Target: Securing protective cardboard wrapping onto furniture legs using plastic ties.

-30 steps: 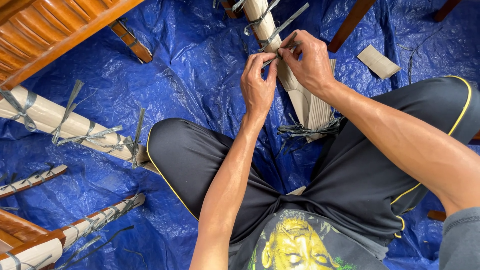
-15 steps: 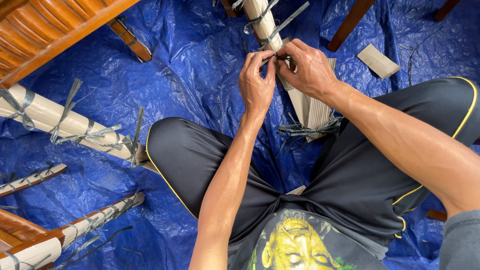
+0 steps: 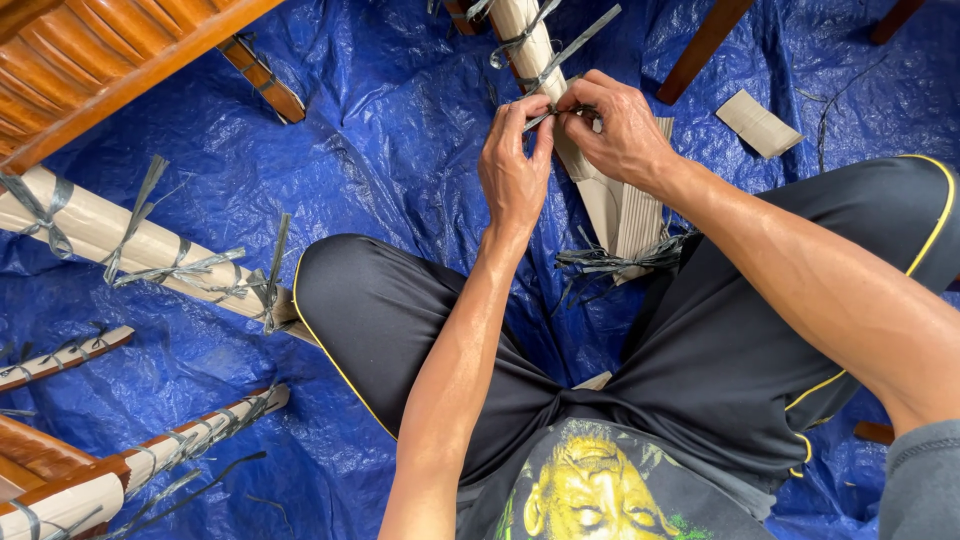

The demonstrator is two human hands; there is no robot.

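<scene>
The grey strap (image 3: 560, 100) sits pinched between the fingertips of both hands, left hand (image 3: 515, 170) and right hand (image 3: 620, 130), drawn taut around the cardboard-wrapped leg (image 3: 600, 190) just beneath them (probably to bind the wrapping snug).

Blue plastic tarp (image 3: 400, 130) is looking crinkled, slightly shiny. Furniture leg (image 3: 610, 190) is showing matt beige corrugated cardboard wrap, tied with thin grey plastic strapping (image 3: 565, 50), flat and frayed at ends. Wooden chair frame (image 3: 110, 60) is looking glossy, varnished reddish-brown. Shorts (image 3: 700, 360) are looking like matt black cloth.
</scene>
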